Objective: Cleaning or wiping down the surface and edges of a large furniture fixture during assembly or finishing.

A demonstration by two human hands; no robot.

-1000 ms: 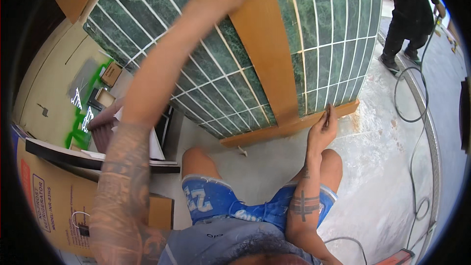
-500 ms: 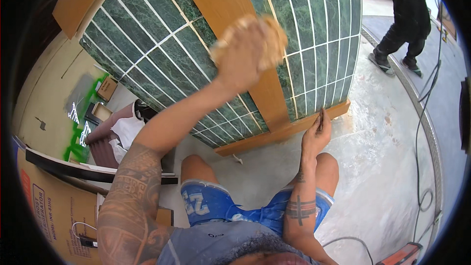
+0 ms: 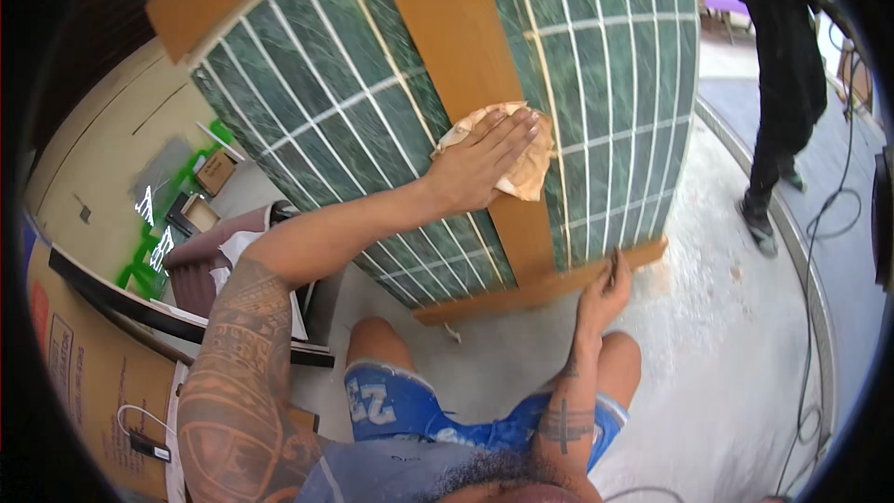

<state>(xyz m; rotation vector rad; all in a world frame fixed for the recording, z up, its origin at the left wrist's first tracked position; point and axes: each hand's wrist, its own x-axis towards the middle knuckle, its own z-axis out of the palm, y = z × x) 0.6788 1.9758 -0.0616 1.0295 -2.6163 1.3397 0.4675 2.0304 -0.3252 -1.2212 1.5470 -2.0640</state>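
In front of me stands a curved, box-like piece covered in dark green marbled tiles (image 3: 335,140) with pale grout lines. A flat orange-brown band (image 3: 456,23) runs down its middle to a brown strip (image 3: 466,305) along its near edge. My left hand (image 3: 477,156) presses a crumpled, orange-stained cloth (image 3: 533,163) onto the band, fingers spread over it; the cloth overlaps the tiles on both sides. Lower right, my right hand (image 3: 603,300) is at the brown strip with thumb and fingers drawn together. Whatever lies between them is too small to make out.
A person in dark trousers (image 3: 792,65) stands beyond on the right. Black cables (image 3: 815,242) trail over the floor there. To the left are a large cardboard carton (image 3: 102,401), a small brown box (image 3: 214,172) and a purple-brown padded item (image 3: 196,270).
My left hand and the cloth have moved down and right along the band. The view has shifted, so the tiled piece appears lower. The person on the right has changed stance.
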